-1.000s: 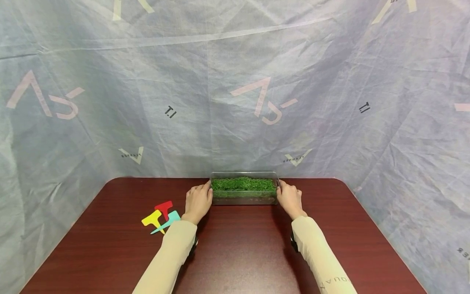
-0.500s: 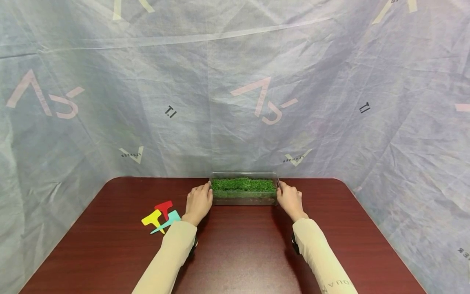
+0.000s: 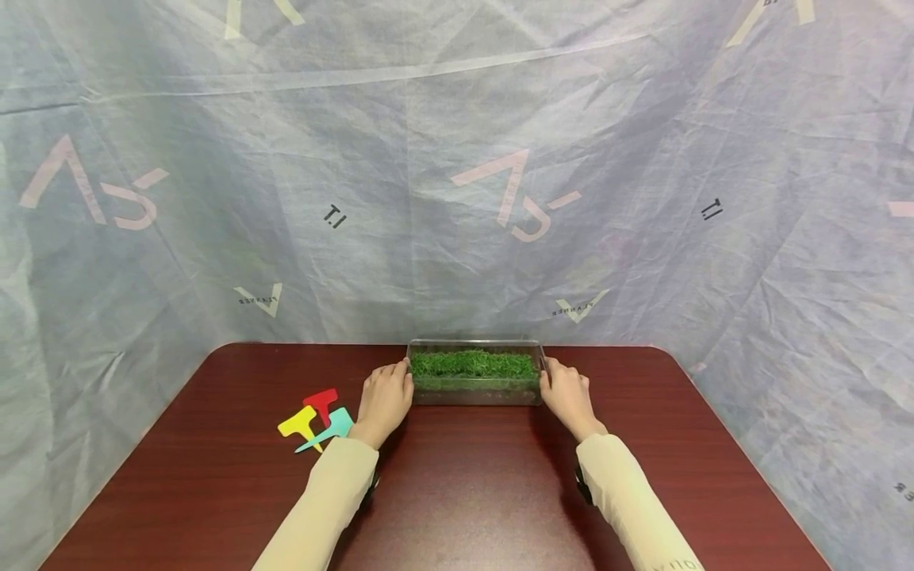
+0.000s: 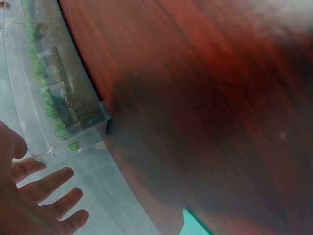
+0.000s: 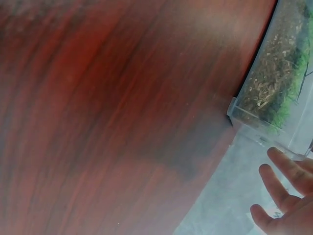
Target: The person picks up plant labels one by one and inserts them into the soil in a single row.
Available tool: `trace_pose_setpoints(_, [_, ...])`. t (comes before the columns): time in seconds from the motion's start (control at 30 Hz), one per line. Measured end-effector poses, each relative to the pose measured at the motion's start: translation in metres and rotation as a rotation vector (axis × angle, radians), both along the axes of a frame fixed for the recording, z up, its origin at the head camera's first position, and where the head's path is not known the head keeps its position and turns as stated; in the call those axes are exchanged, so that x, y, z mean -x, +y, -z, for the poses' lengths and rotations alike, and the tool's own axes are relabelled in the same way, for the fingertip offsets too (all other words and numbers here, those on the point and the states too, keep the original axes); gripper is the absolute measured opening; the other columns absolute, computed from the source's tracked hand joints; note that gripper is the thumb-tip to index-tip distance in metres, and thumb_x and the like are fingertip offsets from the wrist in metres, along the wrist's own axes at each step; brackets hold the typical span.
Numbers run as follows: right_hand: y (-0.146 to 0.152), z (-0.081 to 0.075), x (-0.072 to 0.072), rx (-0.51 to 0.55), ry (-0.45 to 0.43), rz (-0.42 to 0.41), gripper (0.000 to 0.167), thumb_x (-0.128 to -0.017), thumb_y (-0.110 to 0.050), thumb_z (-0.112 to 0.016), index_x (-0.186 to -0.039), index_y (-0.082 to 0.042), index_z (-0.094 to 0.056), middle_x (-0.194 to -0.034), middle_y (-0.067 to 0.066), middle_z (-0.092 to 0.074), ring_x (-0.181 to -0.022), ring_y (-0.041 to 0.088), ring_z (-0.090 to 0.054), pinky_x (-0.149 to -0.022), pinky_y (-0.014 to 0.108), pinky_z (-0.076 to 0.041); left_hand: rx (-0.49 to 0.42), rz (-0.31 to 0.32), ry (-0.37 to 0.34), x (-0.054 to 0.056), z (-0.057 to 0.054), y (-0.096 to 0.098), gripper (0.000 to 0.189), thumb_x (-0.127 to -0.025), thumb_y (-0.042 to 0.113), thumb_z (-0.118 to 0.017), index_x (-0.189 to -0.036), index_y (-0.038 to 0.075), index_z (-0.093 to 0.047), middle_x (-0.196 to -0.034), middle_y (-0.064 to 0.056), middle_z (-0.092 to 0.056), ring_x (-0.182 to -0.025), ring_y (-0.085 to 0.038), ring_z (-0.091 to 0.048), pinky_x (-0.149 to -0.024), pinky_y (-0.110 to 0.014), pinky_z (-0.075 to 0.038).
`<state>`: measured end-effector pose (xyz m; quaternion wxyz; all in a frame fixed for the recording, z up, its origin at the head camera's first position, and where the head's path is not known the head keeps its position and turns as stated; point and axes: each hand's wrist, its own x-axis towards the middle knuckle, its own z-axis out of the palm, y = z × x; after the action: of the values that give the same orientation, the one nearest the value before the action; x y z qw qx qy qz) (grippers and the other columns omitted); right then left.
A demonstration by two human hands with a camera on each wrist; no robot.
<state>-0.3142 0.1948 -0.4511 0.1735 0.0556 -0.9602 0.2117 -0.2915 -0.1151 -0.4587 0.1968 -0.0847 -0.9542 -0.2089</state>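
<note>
A long clear plastic planter box (image 3: pixel 474 394) stands near the far edge of the table. Green grass (image 3: pixel 474 365) fills it, over brown soil (image 5: pixel 269 73) that shows through the wall in both wrist views. My left hand (image 3: pixel 385 400) holds the box's left end, thumb and index finger at the rim corner and the other fingers spread below. At the opposite end my right hand (image 3: pixel 569 396) holds the rim, its lower fingers spread away from the wall. Part of each grip is hidden in the head view.
Left of my left forearm lie three T-shaped plant labels: a red label (image 3: pixel 320 400), a yellow label (image 3: pixel 297 423) and a turquoise label (image 3: pixel 336 427), partly overlapping. A grey printed cloth (image 3: pixel 457 198) hangs behind the dark red wooden table (image 3: pixel 471 492).
The planter box has come slightly toward me from the far edge, with both hands moving along at its ends. The plant labels stay where they were.
</note>
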Motion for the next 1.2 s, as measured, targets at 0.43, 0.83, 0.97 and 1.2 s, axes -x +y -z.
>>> trace_pose_setpoints(0.43, [0.000,-0.003,-0.019,-0.019,0.012,-0.031,0.033,-0.090,-0.017,-0.050,-0.117,0.001,-0.055,-0.110,0.020,-0.063,-0.097,0.038,-0.057,-0.084,0.055,-0.036,-0.021,0.018,-0.023,-0.017,-0.006,-0.006,0.033,-0.094,0.019,-0.047,-0.123,0.006,-0.055,-0.115,-0.014,-0.061,-0.111,-0.036,-0.051,-0.092,-0.051,-0.041])
trace_pose_setpoints(0.83, [-0.001,-0.006,-0.039,-0.029,-0.029,-0.059,0.033,-0.088,-0.018,-0.054,-0.115,0.000,-0.057,-0.094,0.016,-0.066,-0.100,0.039,-0.056,-0.086,0.057,-0.035,0.002,0.059,0.045,-0.038,-0.006,-0.014,0.030,-0.092,0.017,-0.051,-0.118,0.004,-0.058,-0.114,-0.014,-0.061,-0.109,-0.035,-0.054,-0.092,-0.050,-0.042])
trace_pose_setpoints(0.97, [0.000,-0.007,-0.047,-0.040,-0.036,-0.073,0.032,-0.087,-0.018,-0.055,-0.114,0.000,-0.057,-0.087,0.012,-0.066,-0.099,0.038,-0.056,-0.086,0.058,-0.036,0.016,0.070,0.057,-0.047,-0.006,-0.017,0.029,-0.092,0.017,-0.053,-0.117,0.004,-0.059,-0.113,-0.014,-0.061,-0.109,-0.035,-0.054,-0.093,-0.050,-0.041])
trace_pose_setpoints(1.2, [-0.001,-0.009,-0.061,-0.031,-0.046,-0.081,0.030,-0.086,-0.019,-0.057,-0.111,-0.003,-0.058,-0.077,0.004,-0.062,-0.095,0.035,-0.057,-0.086,0.057,-0.037,0.034,0.107,0.105,-0.058,-0.006,-0.022,0.026,-0.089,0.016,-0.056,-0.111,0.003,-0.061,-0.106,-0.013,-0.063,-0.104,-0.032,-0.056,-0.092,-0.048,-0.043])
